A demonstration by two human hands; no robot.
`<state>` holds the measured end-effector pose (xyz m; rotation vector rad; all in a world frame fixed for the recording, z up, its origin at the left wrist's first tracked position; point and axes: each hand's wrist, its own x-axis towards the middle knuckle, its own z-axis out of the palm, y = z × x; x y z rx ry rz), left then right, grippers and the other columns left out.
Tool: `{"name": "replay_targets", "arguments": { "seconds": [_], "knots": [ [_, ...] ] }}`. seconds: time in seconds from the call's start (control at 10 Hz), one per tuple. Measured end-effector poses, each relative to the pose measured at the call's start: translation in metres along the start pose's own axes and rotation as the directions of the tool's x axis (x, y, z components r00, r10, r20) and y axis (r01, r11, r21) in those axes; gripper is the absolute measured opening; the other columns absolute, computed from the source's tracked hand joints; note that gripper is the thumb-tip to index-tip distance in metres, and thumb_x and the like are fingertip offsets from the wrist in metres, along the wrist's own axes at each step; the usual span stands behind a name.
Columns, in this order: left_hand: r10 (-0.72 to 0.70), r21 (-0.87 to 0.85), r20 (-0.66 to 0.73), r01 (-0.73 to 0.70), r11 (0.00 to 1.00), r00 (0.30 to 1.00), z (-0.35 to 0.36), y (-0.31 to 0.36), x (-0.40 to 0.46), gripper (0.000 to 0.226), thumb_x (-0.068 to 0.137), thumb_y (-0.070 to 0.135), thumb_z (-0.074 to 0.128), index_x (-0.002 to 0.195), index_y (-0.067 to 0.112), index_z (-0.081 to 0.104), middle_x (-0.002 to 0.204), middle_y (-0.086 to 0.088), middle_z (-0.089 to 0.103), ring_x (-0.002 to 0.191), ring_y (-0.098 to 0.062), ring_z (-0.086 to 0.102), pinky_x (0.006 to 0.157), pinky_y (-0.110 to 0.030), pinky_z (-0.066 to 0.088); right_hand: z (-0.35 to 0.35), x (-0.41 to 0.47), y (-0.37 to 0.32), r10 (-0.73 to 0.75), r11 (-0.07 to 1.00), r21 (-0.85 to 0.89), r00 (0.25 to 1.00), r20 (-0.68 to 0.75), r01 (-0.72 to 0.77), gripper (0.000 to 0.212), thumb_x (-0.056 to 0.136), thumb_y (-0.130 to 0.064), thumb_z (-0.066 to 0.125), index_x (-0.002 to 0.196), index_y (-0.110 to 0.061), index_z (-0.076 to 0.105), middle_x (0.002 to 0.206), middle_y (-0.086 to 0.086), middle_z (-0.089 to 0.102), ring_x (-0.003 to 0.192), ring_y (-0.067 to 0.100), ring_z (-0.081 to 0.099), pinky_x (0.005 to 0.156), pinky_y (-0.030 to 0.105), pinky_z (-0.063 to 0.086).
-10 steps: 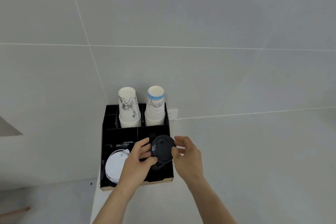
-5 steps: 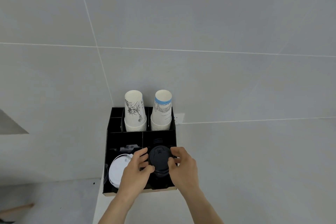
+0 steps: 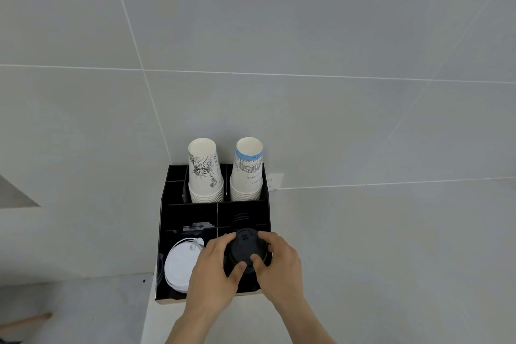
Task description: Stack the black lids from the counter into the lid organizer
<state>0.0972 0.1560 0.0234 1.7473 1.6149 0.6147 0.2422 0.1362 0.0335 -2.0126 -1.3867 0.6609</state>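
A stack of black lids (image 3: 245, 246) sits in the front right compartment of the black lid organizer (image 3: 163, 220). My left hand (image 3: 213, 274) grips the stack from the left, thumb on its front rim. From the right, my right hand (image 3: 280, 265) clasps the same stack, fingers over the top lid. More black lids (image 3: 241, 217) lie in the compartment behind. The lower part of the held stack is hidden by both hands.
White lids (image 3: 180, 262) fill the front left compartment. Two stacks of upside-down paper cups (image 3: 205, 173) (image 3: 248, 170) stand in the back compartments. The organizer sits at the left end of a white counter (image 3: 391, 246), against a tiled wall with a socket (image 3: 275, 180).
Both hands have lowered the black lids into the front right compartment and closed in tighter around them. The camera view has shifted slightly.
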Motion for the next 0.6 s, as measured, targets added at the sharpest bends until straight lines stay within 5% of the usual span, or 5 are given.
{"name": "replay_targets", "arguments": {
  "seconds": [0.6],
  "knots": [
    [0.07, 0.1, -0.074, -0.063, 0.993, 0.995, 0.0, -0.001, 0.005, 0.057, 0.081, 0.036, 0.072, 0.131, 0.041, 0.046, 0.123, 0.019, 0.056, 0.111, -0.007, 0.056, 0.088, -0.027, 0.051, -0.01, -0.002, 0.001, -0.121, 0.979, -0.168, 0.992, -0.02, 0.116, 0.046, 0.088, -0.037, 0.06, 0.133, -0.033, 0.05, 0.124, -0.016, 0.061, 0.108, 0.01, 0.055, 0.088, 0.021, 0.048]
  ]
}}
